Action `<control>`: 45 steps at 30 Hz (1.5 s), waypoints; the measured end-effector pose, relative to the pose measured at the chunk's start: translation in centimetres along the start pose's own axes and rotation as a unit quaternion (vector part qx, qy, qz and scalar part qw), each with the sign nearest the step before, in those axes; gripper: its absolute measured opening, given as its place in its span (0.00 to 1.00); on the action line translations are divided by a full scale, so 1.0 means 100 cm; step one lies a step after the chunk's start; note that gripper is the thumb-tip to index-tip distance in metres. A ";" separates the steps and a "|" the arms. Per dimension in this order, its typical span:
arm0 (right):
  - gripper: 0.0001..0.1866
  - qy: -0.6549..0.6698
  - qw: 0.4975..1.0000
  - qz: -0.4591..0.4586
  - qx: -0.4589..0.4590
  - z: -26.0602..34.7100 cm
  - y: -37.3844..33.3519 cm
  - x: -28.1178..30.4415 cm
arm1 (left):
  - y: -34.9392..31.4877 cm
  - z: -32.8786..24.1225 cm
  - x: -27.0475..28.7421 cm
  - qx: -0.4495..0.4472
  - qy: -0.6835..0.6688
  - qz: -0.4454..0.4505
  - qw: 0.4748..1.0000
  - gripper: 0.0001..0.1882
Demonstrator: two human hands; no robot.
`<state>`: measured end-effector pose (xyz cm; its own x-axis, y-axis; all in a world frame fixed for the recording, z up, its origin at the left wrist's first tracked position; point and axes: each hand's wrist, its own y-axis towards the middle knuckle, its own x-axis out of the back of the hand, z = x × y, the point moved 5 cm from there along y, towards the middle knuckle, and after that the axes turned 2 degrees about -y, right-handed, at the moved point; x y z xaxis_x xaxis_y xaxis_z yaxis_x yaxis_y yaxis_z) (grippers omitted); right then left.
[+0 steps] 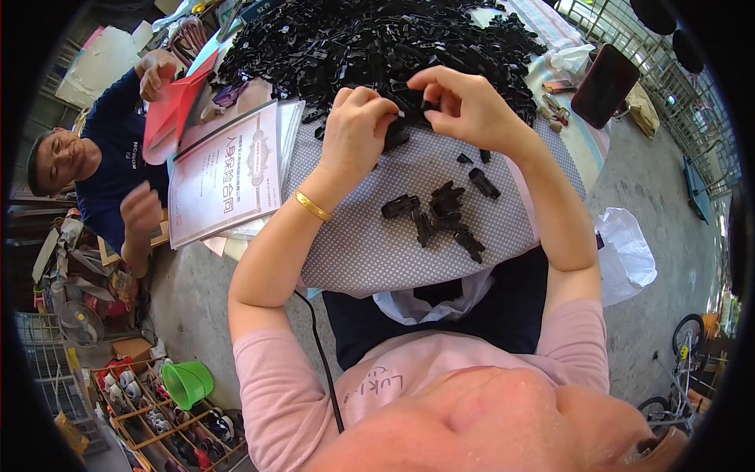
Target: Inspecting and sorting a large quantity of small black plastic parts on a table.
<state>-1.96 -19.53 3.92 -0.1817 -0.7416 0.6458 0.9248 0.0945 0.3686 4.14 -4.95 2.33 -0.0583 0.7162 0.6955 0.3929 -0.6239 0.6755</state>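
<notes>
- A small black plastic part is pinched between the two hands at the near edge of a large heap, above the middle of the tabletop.
- The left hand is seen curled shut, its fingertips closed on the left end of the part; a gold bangle is worn on its wrist.
- The right hand is likewise closed on the part, with thumb and forefinger gripping its right end and the other fingers bent over it.
- The two hands are held just beside each other, nearly touching, and the part is largely hidden by the fingers, so its exact shape cannot be told.
- A big heap of black plastic pieces is spread across the far side of the tabletop, right behind the hands.
- A small cluster of black pieces is laid out nearer the person, apart from the heap, and a few single pieces are scattered to its right.
- The tabletop is covered with a grey dotted cloth.
- A stack of printed papers with a pink cover sheet is lying at the left of the cloth.
- A red folder is held by another person in a dark blue shirt, seated at the far left.
- A dark phone is propped at the far right of the tabletop, with a white plastic bag lying on the floor below it.
- A green bucket is seen on the floor at lower left.
</notes>
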 end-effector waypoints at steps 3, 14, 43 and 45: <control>0.21 0.225 0.974 -0.028 0.026 -0.004 0.002 -0.006 | -0.005 0.016 -0.003 0.261 -0.288 0.048 0.920 0.06; 0.12 0.164 0.979 -0.064 0.104 0.014 0.000 -0.008 | -0.019 0.019 -0.021 0.354 -0.722 0.068 0.591 0.10; 0.21 0.071 0.986 -0.097 0.117 0.012 -0.001 -0.002 | -0.012 -0.007 0.000 0.286 -0.560 0.025 0.777 0.15; 0.21 0.158 0.985 -0.027 0.062 0.000 0.002 -0.008 | -0.012 -0.006 -0.001 0.279 -0.549 0.034 0.787 0.15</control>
<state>-1.60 -18.94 3.45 -0.0973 -0.9157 0.3899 0.8657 0.1154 0.4871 3.15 -4.47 1.64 0.6886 0.7163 -0.1133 0.7204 -0.6577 0.2204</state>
